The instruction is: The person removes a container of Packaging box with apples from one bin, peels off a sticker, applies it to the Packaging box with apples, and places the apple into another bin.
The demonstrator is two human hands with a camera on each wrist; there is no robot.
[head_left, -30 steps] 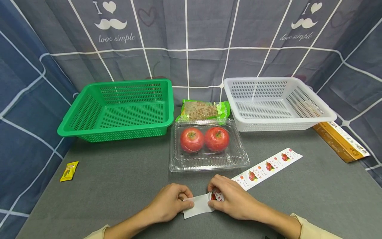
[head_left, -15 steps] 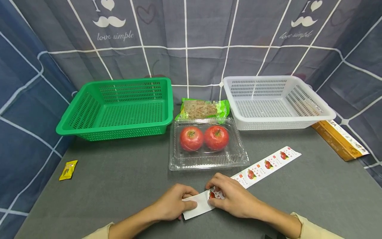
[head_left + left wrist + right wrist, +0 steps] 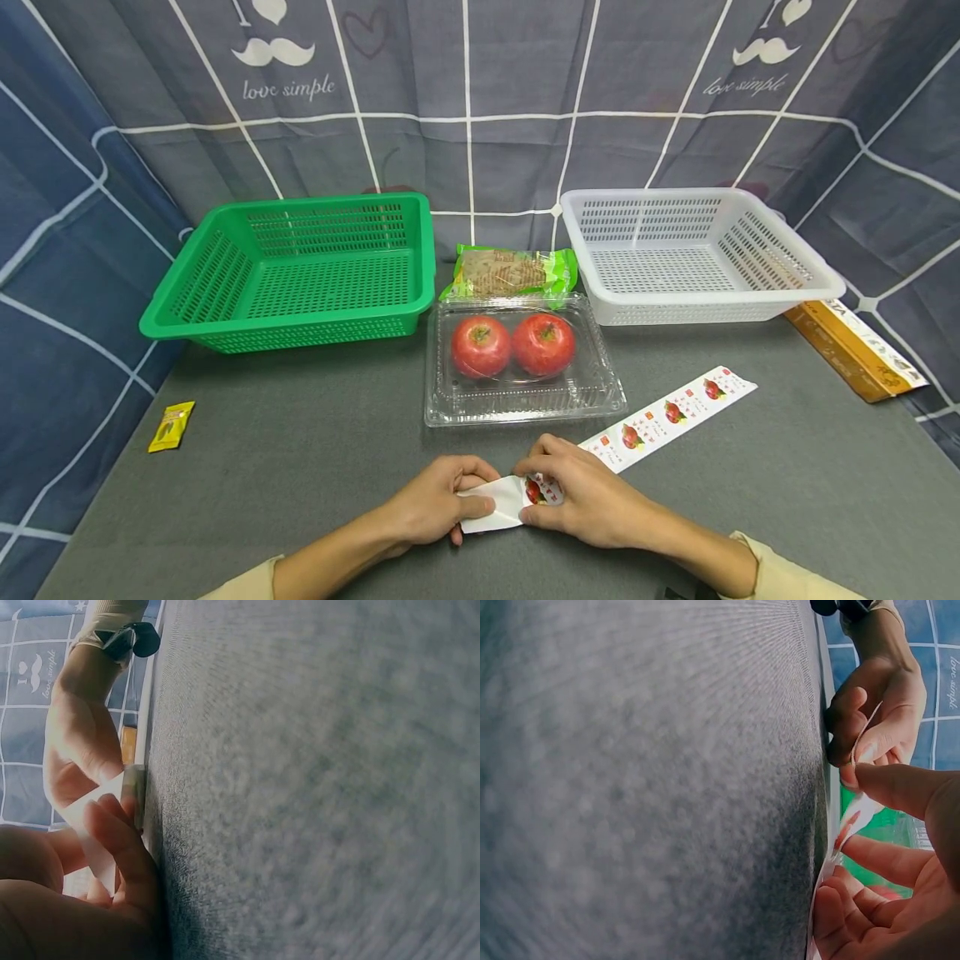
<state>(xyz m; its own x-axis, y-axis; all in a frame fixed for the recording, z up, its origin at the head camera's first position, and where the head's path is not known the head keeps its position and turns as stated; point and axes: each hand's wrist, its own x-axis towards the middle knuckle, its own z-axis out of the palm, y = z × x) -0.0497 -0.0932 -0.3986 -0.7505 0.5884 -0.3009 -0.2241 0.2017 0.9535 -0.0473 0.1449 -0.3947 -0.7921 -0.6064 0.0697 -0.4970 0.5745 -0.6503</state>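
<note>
A long white strip of fruit labels (image 3: 669,419) lies slantwise on the grey table, printed with red fruit and small red writing. Its blank near end (image 3: 504,500) is lifted and creased between both hands. My left hand (image 3: 435,504) pinches that end, thumb on top and fingers beneath. Closer to the printed part, my right hand (image 3: 585,497) pinches the strip between thumb and fingers, around one printed fruit. In the left wrist view the white paper (image 3: 96,844) stands up in a fold between the hands. From the right wrist, the strip (image 3: 859,814) looks bent.
Behind the hands sits a clear plastic box (image 3: 525,408) with two red apples (image 3: 481,347) showing. A green packet (image 3: 510,273) lies behind it. Flanking these are a green basket (image 3: 300,329) and a white basket (image 3: 705,308). A yellow sachet (image 3: 172,427) and a brown packet (image 3: 855,350) lie at the sides.
My left hand has shifted slightly right along the blank end. The end, flatter half a second ago, is now creased and tilted up; my right hand has barely moved.
</note>
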